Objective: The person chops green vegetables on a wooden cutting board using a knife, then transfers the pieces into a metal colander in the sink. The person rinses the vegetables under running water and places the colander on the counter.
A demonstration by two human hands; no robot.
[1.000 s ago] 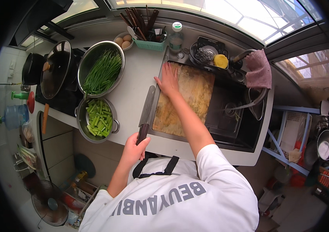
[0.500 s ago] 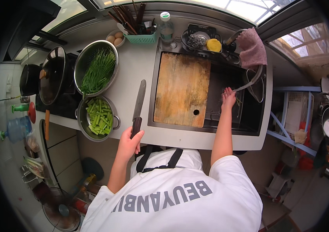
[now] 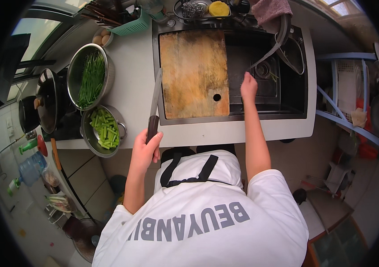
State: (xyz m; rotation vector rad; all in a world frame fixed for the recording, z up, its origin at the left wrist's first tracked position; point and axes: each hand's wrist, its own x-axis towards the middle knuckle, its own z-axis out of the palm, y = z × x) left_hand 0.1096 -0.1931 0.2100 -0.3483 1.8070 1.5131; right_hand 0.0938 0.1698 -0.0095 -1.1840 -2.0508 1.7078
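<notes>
My left hand [image 3: 147, 149] is wrapped round the dark handle of a kitchen knife [image 3: 154, 98]. The blade points away from me, along the left edge of a worn wooden cutting board [image 3: 193, 73] lying over part of the sink. Over the open part of the dark sink [image 3: 254, 99], my right hand [image 3: 248, 87] is closed, slightly blurred, and I see nothing in it. A stream of water [image 3: 263, 58] from the faucet [image 3: 283, 33] meets its fingers. Some green bits [image 3: 273, 76] lie near the drain [image 3: 263, 69].
Left of the board stand a metal colander of long green stalks [image 3: 91, 80] and a pot of cut green pieces [image 3: 105, 129]. Further left is a lidded pan [image 3: 49, 100]. A pink cloth [image 3: 271, 11] hangs over the faucet. A blue rack [image 3: 343, 113] stands at right.
The view has shifted, so the counter sits higher in the picture. My right hand has gone from spread fingers under the water to closed. My left hand keeps hold of the knife.
</notes>
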